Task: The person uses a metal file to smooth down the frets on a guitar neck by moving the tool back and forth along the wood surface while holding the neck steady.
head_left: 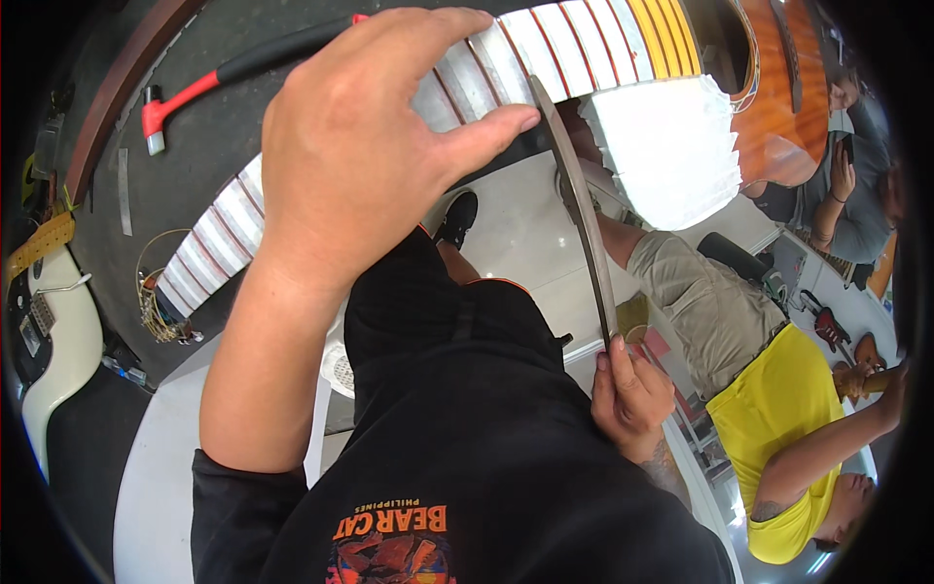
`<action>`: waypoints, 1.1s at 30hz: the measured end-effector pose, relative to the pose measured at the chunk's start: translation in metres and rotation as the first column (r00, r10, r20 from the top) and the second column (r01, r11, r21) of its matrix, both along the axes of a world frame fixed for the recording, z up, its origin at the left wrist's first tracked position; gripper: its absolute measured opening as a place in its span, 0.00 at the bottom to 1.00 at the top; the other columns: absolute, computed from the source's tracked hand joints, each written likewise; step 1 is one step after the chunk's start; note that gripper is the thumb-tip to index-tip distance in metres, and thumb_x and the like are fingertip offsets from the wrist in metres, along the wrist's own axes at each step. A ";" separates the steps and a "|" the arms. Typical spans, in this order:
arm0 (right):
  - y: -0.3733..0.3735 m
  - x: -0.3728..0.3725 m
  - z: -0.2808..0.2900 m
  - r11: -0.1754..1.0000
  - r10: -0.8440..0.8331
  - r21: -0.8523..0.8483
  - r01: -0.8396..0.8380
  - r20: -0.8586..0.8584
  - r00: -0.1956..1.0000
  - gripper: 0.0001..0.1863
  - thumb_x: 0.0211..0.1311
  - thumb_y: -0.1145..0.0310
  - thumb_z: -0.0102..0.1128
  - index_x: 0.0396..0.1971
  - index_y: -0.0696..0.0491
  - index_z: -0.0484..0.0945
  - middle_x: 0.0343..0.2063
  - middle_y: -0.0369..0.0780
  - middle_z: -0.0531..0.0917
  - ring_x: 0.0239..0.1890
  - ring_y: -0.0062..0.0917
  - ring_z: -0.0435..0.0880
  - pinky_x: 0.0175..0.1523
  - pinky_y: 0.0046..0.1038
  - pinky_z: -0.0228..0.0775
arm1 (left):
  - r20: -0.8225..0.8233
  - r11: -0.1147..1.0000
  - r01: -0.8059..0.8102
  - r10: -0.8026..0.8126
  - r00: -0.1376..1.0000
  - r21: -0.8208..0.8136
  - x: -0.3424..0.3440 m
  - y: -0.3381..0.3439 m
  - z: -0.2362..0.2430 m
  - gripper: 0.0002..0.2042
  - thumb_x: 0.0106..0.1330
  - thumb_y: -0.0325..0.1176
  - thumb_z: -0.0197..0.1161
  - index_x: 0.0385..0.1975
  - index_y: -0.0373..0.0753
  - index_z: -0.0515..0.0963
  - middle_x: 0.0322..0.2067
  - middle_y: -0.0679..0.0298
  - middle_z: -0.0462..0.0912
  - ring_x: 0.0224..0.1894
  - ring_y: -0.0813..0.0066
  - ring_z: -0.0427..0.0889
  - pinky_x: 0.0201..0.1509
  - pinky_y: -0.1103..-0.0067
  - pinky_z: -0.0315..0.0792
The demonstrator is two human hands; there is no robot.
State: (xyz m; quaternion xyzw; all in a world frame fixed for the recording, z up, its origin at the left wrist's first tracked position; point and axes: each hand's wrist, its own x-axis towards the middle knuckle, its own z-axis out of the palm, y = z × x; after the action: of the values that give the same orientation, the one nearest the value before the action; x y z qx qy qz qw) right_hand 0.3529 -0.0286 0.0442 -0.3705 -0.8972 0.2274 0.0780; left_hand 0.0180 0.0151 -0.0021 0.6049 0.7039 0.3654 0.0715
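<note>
An acoustic guitar's neck [501, 68] stretches across the top, with pale masking strips between the frets and yellow strips near the body. My left hand [355, 146] spans the neck from above, its thumb along the near edge and its index finger reaching over the far side. In my right hand [632, 394] is the lower end of a long, narrow metal file [584, 214]. The file's far tip meets the neck's near edge, just beside my left thumb. White paper [671, 146] covers part of the orange-brown guitar body [778, 97].
A red and black mallet [185, 102] and a metal ruler [125, 190] lie on the dark work mat [107, 263]. Coiled strings [161, 302] rest by the headstock end. A cream electric guitar [63, 331] is at far left. People, one in a yellow shirt [778, 419], are at right.
</note>
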 end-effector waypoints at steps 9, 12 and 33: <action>-0.006 0.006 -0.004 0.999 -0.031 0.031 0.031 -0.004 1.000 0.27 0.50 0.84 0.72 0.55 0.58 0.83 0.17 0.37 0.74 0.15 0.29 0.73 0.23 0.32 0.66 | 0.022 0.998 -0.040 0.039 0.999 0.042 -0.003 -0.004 -0.005 0.24 0.49 0.42 0.83 0.45 0.40 0.86 0.39 0.60 0.89 0.39 0.63 0.88 0.44 0.75 0.80; 0.005 -0.014 -0.004 0.998 -0.031 0.053 0.030 0.010 0.999 0.27 0.51 0.84 0.72 0.55 0.58 0.83 0.17 0.37 0.74 0.15 0.29 0.73 0.23 0.32 0.66 | 0.032 0.998 -0.049 0.048 0.998 0.040 -0.003 -0.006 -0.005 0.23 0.49 0.41 0.82 0.45 0.39 0.86 0.39 0.60 0.88 0.39 0.63 0.88 0.43 0.74 0.80; 0.008 -0.042 -0.031 0.985 -0.046 0.170 0.042 0.021 0.999 0.28 0.55 0.86 0.70 0.59 0.60 0.80 0.18 0.39 0.76 0.16 0.27 0.73 0.24 0.28 0.69 | 0.102 1.000 -0.010 0.012 0.995 -0.015 -0.004 -0.010 -0.004 0.21 0.53 0.38 0.78 0.43 0.33 0.82 0.36 0.56 0.85 0.34 0.60 0.87 0.36 0.71 0.80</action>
State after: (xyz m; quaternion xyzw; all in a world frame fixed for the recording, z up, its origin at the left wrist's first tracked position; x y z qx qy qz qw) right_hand 0.3104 -0.0208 0.0128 -0.3851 -0.9057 0.1439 0.1030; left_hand 0.0139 0.0048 -0.0062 0.5810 0.7053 0.3910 0.1096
